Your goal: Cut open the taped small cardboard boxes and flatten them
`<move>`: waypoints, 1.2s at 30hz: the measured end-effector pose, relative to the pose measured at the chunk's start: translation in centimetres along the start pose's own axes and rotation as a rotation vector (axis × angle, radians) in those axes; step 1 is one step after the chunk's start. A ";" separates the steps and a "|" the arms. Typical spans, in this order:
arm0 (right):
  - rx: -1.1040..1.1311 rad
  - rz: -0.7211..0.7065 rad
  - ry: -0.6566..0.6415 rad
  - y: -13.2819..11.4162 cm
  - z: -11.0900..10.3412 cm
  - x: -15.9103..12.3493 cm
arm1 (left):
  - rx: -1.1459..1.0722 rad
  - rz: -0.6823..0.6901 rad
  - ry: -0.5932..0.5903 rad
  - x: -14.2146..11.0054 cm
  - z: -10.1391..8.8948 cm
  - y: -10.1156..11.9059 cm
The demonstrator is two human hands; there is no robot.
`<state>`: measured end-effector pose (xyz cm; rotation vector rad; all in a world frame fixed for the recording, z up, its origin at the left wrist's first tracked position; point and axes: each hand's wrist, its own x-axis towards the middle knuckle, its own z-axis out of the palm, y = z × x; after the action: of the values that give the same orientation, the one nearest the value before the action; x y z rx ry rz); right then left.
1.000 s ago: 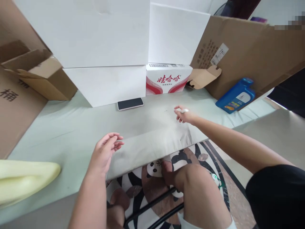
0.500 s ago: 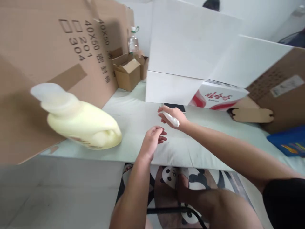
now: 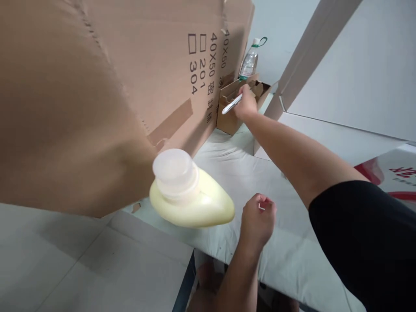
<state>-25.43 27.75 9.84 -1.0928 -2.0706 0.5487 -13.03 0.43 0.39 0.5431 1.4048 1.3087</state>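
My right hand (image 3: 246,104) reaches far forward to a small open cardboard box (image 3: 229,121), its fingers at the box opening. A slim white pen-shaped object (image 3: 232,105) is gripped in it, one end sticking out to the left. Low over the cloth-covered surface (image 3: 240,173), my left hand (image 3: 259,219) is closed, with a small white piece (image 3: 261,208) showing between its curled fingers. What that piece is cannot be made out. Left of this hand stands a pale yellow bottle (image 3: 208,201) with a translucent cap.
A large printed cardboard sheet (image 3: 156,78) rises along the left. A clear plastic bottle (image 3: 249,63) stands behind the small box. White panels (image 3: 357,78) stand on the right, with a red-and-white box (image 3: 390,173) before them. Tiled floor (image 3: 65,260) lies at lower left.
The view has swung left. My right hand has gone from near my left hand to the small cardboard box, still holding the white object. My left hand's fingers have curled closed.
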 end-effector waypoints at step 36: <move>0.146 -0.383 -0.305 9.6 -34.2 -46.5 | -0.243 0.817 0.422 -3.6 7.5 2.0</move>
<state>23.28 -4.50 7.34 -0.5305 -2.3819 0.6900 -5.86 0.88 5.02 0.7395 1.3672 2.3247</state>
